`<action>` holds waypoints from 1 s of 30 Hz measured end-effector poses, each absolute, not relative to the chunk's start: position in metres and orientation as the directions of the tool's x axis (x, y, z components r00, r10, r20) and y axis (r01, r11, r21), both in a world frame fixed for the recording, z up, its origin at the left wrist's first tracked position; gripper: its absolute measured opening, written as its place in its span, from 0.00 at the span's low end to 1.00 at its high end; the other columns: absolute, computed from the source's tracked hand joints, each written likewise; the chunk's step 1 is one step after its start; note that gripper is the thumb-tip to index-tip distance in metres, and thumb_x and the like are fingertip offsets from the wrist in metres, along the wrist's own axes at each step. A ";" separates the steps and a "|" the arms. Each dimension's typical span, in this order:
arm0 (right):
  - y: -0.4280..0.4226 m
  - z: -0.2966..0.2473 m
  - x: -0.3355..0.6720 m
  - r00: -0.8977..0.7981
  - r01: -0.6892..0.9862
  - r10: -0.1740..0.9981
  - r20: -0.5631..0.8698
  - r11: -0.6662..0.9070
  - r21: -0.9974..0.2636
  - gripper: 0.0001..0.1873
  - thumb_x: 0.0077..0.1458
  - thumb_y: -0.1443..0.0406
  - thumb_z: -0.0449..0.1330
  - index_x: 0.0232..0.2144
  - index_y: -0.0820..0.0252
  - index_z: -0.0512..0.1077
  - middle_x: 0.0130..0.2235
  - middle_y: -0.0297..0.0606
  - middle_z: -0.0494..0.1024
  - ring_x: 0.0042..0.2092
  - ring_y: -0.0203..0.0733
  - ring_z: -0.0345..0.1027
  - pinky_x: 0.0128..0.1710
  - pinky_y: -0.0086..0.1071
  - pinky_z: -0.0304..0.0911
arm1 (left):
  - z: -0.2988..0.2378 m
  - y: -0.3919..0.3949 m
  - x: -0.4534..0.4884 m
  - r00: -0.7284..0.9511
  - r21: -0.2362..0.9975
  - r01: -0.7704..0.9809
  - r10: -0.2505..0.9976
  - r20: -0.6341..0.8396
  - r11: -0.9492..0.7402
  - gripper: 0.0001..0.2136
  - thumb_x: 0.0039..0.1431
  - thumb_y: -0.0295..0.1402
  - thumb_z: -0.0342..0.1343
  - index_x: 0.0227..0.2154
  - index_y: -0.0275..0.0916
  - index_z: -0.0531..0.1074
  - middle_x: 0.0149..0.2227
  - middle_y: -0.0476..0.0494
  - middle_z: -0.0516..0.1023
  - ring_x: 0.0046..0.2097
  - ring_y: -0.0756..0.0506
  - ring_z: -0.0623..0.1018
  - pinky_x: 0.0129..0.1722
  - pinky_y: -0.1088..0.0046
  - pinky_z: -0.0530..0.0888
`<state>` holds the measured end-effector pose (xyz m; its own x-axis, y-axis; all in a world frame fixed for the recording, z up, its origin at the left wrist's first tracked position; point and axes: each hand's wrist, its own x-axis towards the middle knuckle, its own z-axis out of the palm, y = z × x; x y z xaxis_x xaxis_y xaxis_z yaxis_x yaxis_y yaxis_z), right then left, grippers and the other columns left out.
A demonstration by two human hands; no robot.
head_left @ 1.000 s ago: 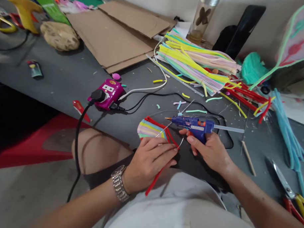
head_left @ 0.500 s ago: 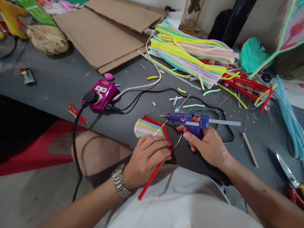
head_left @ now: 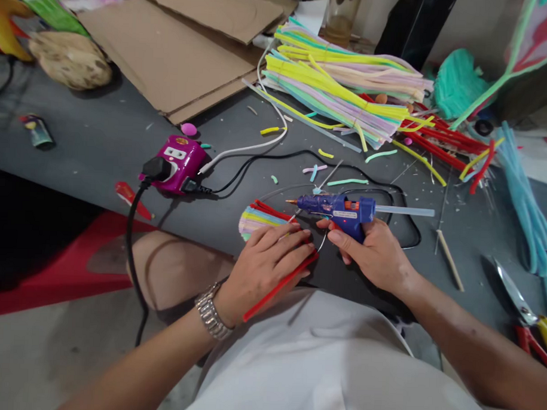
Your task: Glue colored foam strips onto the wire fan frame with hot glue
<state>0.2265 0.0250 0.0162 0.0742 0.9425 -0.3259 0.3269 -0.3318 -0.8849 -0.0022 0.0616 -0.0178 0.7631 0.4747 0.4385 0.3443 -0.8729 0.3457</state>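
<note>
Left fingers [head_left: 283, 247] cover the striped piece [head_left: 255, 219], grip hidden from me; beside them, right fingers [head_left: 343, 241] clutch the glue gun [head_left: 334, 206].

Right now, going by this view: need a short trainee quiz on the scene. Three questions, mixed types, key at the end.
1. What does the bare right hand hold?
A) a brown cardboard sheet
B) a blue plastic glue gun
C) a purple plastic power adapter

2. True or false: a translucent, rod-shaped glue stick sticks out of the rear of the gun.

3. Where is the bare left hand relative to the striped, pastel fuzzy-stem piece?

Key:
1. B.
2. True.
3. Over it, hiding part of it; the striped end shows beyond the fingers.
</note>
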 end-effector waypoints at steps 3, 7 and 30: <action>0.023 0.015 0.228 0.074 0.273 0.948 -0.309 -0.318 -0.908 0.23 0.58 0.48 0.63 0.42 0.62 0.78 0.28 0.33 0.76 0.22 0.32 0.63 0.24 0.29 0.64 | -0.017 0.064 -0.002 0.777 0.331 0.348 0.468 0.422 -0.877 0.13 0.67 0.34 0.59 0.52 0.37 0.73 0.52 0.39 0.82 0.57 0.37 0.77 0.50 0.58 0.73; 0.015 0.020 0.240 0.082 0.224 0.958 -0.277 -0.288 -0.931 0.22 0.59 0.46 0.63 0.38 0.59 0.77 0.33 0.36 0.79 0.23 0.32 0.64 0.25 0.30 0.63 | -0.018 0.063 -0.003 0.769 0.341 0.352 0.477 0.426 -0.872 0.12 0.67 0.33 0.60 0.51 0.38 0.73 0.51 0.40 0.82 0.55 0.39 0.77 0.50 0.60 0.73; 0.013 0.023 0.221 0.021 0.144 0.926 -0.378 -0.377 -0.915 0.24 0.58 0.46 0.64 0.40 0.60 0.78 0.30 0.37 0.79 0.25 0.35 0.66 0.26 0.31 0.65 | -0.016 0.072 -0.021 0.792 0.288 0.268 0.380 0.477 -0.920 0.09 0.68 0.31 0.59 0.49 0.38 0.75 0.50 0.41 0.84 0.53 0.43 0.81 0.57 0.62 0.71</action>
